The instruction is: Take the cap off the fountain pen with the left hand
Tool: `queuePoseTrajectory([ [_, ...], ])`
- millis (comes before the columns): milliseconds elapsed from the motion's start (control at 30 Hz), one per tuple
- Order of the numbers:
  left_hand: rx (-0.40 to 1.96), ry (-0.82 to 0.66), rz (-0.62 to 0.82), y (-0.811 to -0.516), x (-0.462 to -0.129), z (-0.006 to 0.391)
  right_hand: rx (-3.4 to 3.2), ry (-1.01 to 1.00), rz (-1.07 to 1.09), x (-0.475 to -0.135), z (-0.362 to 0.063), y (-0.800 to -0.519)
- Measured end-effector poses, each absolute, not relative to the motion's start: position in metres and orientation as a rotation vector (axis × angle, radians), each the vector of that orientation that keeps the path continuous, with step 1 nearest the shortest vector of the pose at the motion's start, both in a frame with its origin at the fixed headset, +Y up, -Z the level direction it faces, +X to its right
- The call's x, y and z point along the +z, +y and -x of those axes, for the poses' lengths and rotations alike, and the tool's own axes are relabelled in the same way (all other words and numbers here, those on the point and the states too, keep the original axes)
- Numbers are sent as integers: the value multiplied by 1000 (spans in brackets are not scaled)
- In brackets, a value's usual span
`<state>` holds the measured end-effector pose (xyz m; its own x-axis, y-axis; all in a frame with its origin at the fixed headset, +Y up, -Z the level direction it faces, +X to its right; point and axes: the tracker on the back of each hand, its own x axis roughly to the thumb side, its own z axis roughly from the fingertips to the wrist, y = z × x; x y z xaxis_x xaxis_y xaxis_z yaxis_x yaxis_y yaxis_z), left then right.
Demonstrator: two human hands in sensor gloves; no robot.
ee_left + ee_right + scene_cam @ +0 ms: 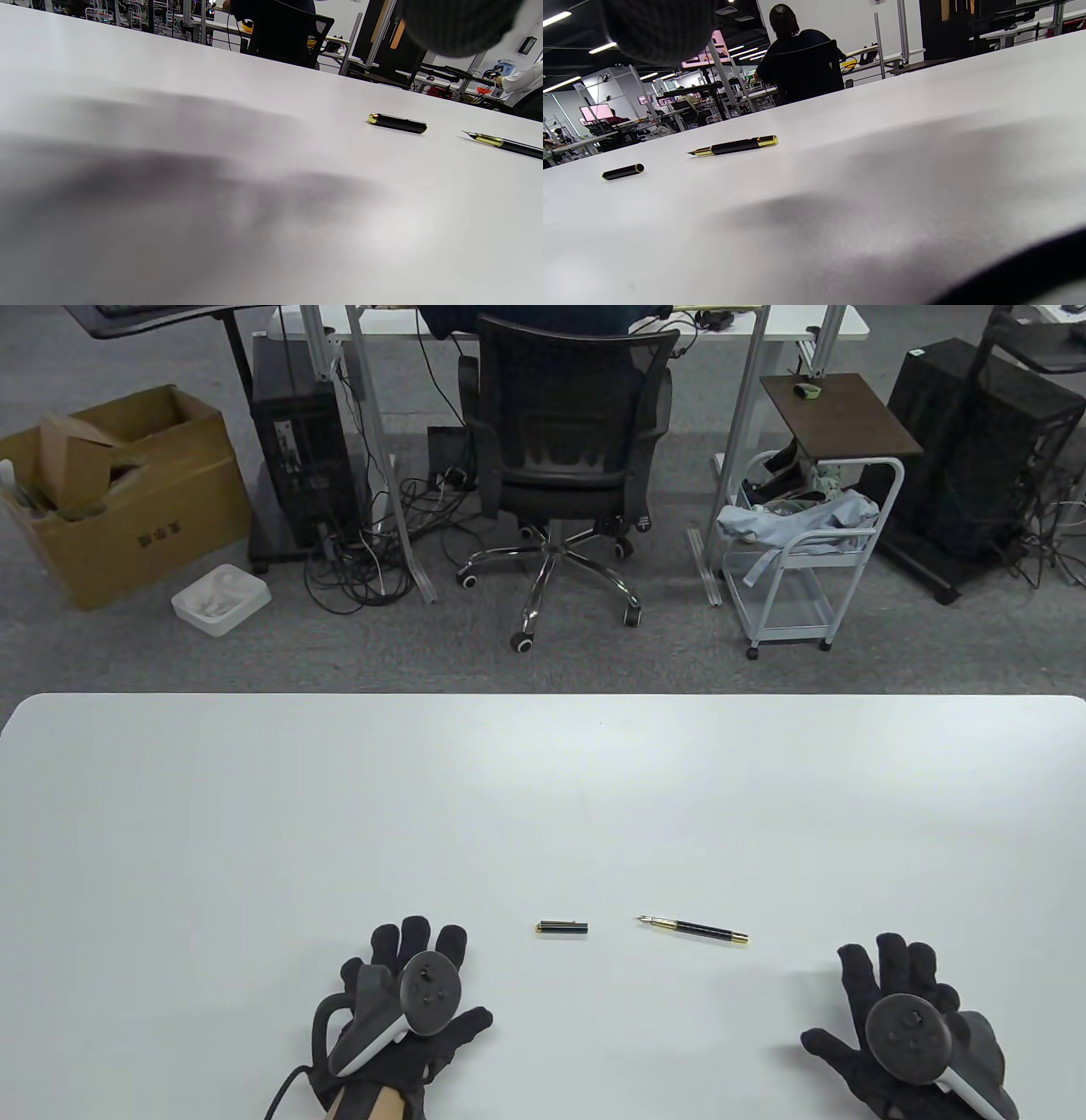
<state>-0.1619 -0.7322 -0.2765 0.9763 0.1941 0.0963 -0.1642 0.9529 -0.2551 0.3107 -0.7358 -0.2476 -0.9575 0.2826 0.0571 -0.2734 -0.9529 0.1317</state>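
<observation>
Left hand (407, 1010) rests flat, cap (562, 929) lying near, apart from pen (694, 931).

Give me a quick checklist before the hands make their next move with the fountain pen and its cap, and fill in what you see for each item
1. Fountain pen cap off the fountain pen: ok, the two lie apart on the table.
2. Nib exposed: ok, it points toward the cap.
3. Left hand free: ok, it lies flat, fingers spread, near the cap without touching it.
4. Right hand free: ok, flat on the table, apart from the pen.
5. Cap and pen lying settled: ok in the left wrist view, cap and pen both rest on the surface.
6. Ink on nib or table: cannot tell, too small.
</observation>
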Motion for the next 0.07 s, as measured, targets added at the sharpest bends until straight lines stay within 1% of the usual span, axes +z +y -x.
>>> queuePoseTrajectory([
  [67, 185, -118, 251, -733, -276, 162, 2846, 181, -112, -248, -311, -735],
])
